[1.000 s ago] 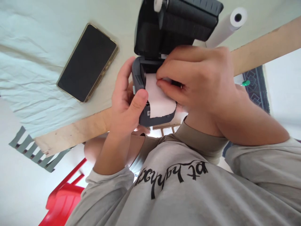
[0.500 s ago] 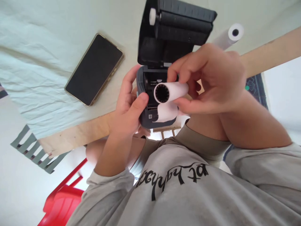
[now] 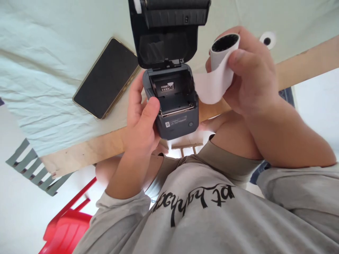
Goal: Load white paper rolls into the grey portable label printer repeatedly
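My left hand (image 3: 143,120) grips the left side of a dark grey portable label printer (image 3: 177,125), thumb on its front edge. The printer's black lid (image 3: 165,46) stands raised, and its paper bay shows with nothing in it. To the right, my right hand (image 3: 251,67) is closed around a white paper roll (image 3: 219,60) with a dark hollow core. A loose strip of paper (image 3: 212,86) curls from the roll toward the printer's right edge. Whether the strip touches the printer, I cannot tell.
A dark-screened phone (image 3: 106,77) lies on the pale green cloth (image 3: 53,46) to the left. Another white roll (image 3: 268,39) is partly hidden behind my right hand. A wooden board (image 3: 87,148) forms the near table edge; a red chair (image 3: 66,229) stands at lower left.
My right hand has carried the paper roll from over the printer's bay to the right and tilted it more upright. The printer has shifted slightly left, its bay now uncovered.
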A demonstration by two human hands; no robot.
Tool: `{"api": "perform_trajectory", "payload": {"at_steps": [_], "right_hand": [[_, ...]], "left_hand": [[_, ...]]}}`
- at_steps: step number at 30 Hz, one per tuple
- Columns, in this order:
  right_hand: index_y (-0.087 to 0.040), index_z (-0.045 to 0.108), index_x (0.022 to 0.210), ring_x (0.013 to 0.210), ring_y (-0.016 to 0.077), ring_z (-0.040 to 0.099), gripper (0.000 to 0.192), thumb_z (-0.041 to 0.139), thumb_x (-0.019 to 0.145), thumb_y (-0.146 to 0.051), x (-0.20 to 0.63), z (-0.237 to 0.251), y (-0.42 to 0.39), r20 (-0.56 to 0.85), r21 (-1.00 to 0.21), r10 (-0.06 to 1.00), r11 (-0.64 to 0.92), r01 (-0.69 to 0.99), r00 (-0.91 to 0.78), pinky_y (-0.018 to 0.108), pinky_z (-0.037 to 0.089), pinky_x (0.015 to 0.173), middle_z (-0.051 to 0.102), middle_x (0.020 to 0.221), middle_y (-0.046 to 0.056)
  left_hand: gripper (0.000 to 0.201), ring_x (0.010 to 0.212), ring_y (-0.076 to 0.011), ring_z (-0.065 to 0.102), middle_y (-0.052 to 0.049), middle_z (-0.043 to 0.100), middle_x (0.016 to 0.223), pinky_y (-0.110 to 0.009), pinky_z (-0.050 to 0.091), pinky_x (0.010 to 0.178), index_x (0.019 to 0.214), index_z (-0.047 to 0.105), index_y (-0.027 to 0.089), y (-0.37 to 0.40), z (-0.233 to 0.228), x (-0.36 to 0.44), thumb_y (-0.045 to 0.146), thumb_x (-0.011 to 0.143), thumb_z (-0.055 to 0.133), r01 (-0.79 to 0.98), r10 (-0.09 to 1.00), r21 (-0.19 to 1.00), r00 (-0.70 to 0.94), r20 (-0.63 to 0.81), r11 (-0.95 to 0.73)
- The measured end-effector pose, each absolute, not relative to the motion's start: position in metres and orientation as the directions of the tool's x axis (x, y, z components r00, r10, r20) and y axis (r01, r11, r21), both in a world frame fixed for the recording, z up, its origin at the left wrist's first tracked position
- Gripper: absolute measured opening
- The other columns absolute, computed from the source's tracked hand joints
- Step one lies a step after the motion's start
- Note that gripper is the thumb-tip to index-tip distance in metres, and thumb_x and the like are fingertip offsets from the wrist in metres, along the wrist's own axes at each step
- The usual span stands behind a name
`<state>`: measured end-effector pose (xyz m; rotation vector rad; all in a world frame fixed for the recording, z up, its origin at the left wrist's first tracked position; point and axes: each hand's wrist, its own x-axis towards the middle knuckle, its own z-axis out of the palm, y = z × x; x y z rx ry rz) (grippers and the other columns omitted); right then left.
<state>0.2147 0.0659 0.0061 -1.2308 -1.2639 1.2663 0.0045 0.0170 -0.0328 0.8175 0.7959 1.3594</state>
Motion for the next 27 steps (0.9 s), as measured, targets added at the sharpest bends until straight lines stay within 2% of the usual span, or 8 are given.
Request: {"api": "perform_trajectory", "payload": {"at_steps": [4,8,10,12,17,20,24,27], "right_hand": [[-0.021,0.043,0.086,0.061,0.0099,0.041,0.026,0.048,0.080,-0.046,0.216,-0.001,0.063,-0.122,-0.992,0.991,-0.119,0.048,-0.060,0.023,0.032,0.046,0.037,0.076,0.002],[-0.022,0.044,0.087,0.049,0.0096,0.035,0.034,0.046,0.084,-0.056,0.216,0.000,0.060,-0.166,-0.983,0.984,-0.159,0.095,-0.071,0.025,0.020,0.038,0.034,0.067,-0.001],[-0.022,0.048,0.090,0.054,0.0085,0.040,0.041,0.062,0.082,-0.060,0.218,0.002,0.056,-0.118,-0.983,0.989,-0.104,0.152,-0.085,0.024,0.025,0.041,0.040,0.070,-0.002],[-0.021,0.050,0.092,0.064,0.0077,0.045,0.043,0.078,0.077,-0.050,0.220,0.005,0.051,-0.029,-0.974,0.996,-0.010,0.226,-0.083,0.023,0.033,0.051,0.048,0.077,-0.001],[-0.021,0.055,0.091,0.088,0.0148,0.057,0.032,0.061,0.093,-0.052,0.222,0.007,0.044,0.241,-0.749,0.947,0.321,0.580,-0.213,0.032,0.046,0.085,0.063,0.094,0.003],[-0.023,0.059,0.094,0.098,0.0189,0.062,0.032,0.062,0.093,-0.055,0.225,0.005,0.045,0.340,-0.642,0.898,0.440,0.628,-0.281,0.035,0.051,0.091,0.067,0.101,0.004],[-0.026,0.063,0.111,0.107,0.0179,0.066,0.028,0.066,0.092,-0.046,0.231,0.004,0.049,0.334,-0.580,0.913,0.394,0.713,-0.233,0.032,0.054,0.091,0.070,0.118,0.003],[-0.027,0.062,0.125,0.101,0.0179,0.067,0.039,0.069,0.087,-0.033,0.233,0.001,0.052,0.252,-0.595,0.956,0.274,0.756,-0.148,0.036,0.056,0.094,0.072,0.118,0.003]], "left_hand": [[0.039,0.117,-0.0217,0.071,-0.001,0.072,0.130,-0.036,0.064,0.095,0.129,0.065,0.033,0.017,-0.032,0.005,0.049,0.094,0.070,-0.495,0.997,0.866,0.062,-0.043,0.068],[0.043,0.110,-0.0198,0.072,-0.001,0.072,0.126,-0.037,0.064,0.095,0.128,0.065,0.033,0.018,-0.034,0.005,0.058,0.093,0.070,-0.473,0.999,0.881,0.045,-0.005,0.026],[0.044,0.112,-0.0203,0.071,-0.001,0.072,0.126,-0.036,0.064,0.095,0.127,0.066,0.033,0.018,-0.034,0.004,0.058,0.092,0.070,-0.463,0.999,0.886,0.050,0.004,0.019],[0.041,0.116,-0.0211,0.071,-0.001,0.071,0.128,-0.036,0.064,0.095,0.127,0.066,0.034,0.018,-0.033,0.004,0.055,0.092,0.071,-0.461,0.998,0.887,0.062,-0.003,0.031],[0.036,0.115,-0.0182,0.070,0.001,0.073,0.125,-0.032,0.062,0.098,0.127,0.065,0.031,0.016,-0.030,0.005,0.048,0.096,0.069,-0.505,0.997,0.863,0.075,0.001,0.037],[0.036,0.116,-0.0191,0.070,0.001,0.073,0.125,-0.033,0.061,0.101,0.127,0.065,0.030,0.017,-0.030,0.006,0.047,0.096,0.069,-0.502,0.996,0.864,0.082,0.017,0.027],[0.039,0.113,-0.0204,0.069,0.000,0.073,0.123,-0.033,0.063,0.092,0.127,0.066,0.030,0.018,-0.030,0.006,0.051,0.095,0.070,-0.478,0.997,0.878,0.078,0.019,0.021],[0.041,0.121,-0.0237,0.067,-0.001,0.071,0.126,-0.036,0.063,0.096,0.127,0.066,0.031,0.016,-0.026,0.005,0.053,0.093,0.072,-0.448,0.997,0.892,0.067,-0.028,0.055]]}}
